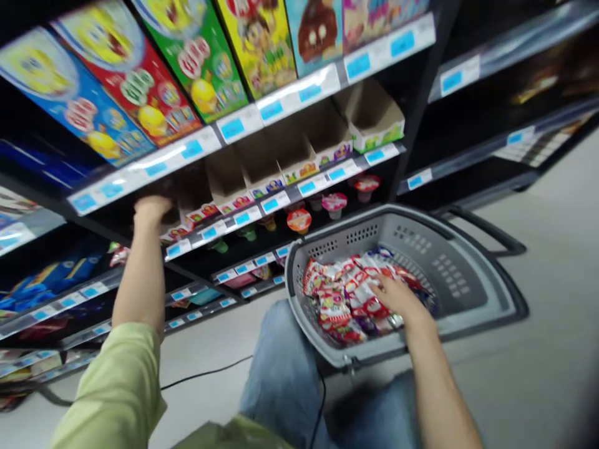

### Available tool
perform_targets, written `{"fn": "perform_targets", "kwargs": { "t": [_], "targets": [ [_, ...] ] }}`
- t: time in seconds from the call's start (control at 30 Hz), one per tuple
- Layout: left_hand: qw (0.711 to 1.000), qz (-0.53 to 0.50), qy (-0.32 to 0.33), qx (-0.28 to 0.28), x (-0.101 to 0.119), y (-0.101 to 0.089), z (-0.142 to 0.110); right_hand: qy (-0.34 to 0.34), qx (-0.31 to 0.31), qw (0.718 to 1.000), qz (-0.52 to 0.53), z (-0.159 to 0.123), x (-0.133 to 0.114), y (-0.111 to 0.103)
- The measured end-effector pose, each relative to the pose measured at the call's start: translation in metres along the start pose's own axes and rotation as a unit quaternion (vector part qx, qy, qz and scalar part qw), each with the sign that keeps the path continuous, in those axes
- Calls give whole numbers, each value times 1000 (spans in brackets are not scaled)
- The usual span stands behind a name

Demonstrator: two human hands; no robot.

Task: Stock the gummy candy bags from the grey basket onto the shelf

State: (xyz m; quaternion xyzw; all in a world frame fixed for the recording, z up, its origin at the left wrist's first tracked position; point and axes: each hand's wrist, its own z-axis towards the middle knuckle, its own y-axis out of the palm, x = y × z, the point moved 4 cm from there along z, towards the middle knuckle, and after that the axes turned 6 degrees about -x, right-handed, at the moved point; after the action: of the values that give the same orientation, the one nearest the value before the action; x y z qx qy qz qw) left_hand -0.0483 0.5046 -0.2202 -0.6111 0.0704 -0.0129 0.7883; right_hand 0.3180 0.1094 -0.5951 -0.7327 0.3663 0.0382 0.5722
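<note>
My left hand (153,207) reaches into the shelf at the left end of a row of open cardboard display boxes (229,181). Its fingers are lost in the dark there, so whether they hold anything is hidden. Inside the grey shopping basket (449,249), my right hand (397,296) rests on a pile of small snack packets (334,305), red, white and purple. The fingers of that hand are stretched out over the packets, blurred at the tips, with no packet visibly gripped.
Cartoon-printed boxes (187,56) line the shelf above. Cups with red and pink lids (299,219) stand on the shelf below. The basket's black handle (491,234) sticks out to the right. A black cable (206,373) runs over the pale floor. Blue packets (60,277) lie on shelves at left.
</note>
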Motion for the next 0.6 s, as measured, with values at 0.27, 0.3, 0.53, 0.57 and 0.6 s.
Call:
{"fn": "perform_targets", "kwargs": {
  "t": [0.27, 0.3, 0.53, 0.57, 0.6],
  "targets": [
    [877, -303, 60, 369, 57, 21, -97, 21, -38, 999, -5, -7, -3, 0],
    [874, -318, 99, 353, 72, 28, -113, 23, -39, 999, -5, -7, -2, 1],
    [796, -248, 548, -63, 236, 119, -222, 32, -48, 998, 1, -10, 0, -1],
    [743, -206, 609, -188, 263, 144, -238, 33, -50, 998, 0, -10, 0, -1],
    [685, -140, 643, -312, 287, 171, -255, 35, -53, 998, -2, -10, 0, 0]
  ]
}}
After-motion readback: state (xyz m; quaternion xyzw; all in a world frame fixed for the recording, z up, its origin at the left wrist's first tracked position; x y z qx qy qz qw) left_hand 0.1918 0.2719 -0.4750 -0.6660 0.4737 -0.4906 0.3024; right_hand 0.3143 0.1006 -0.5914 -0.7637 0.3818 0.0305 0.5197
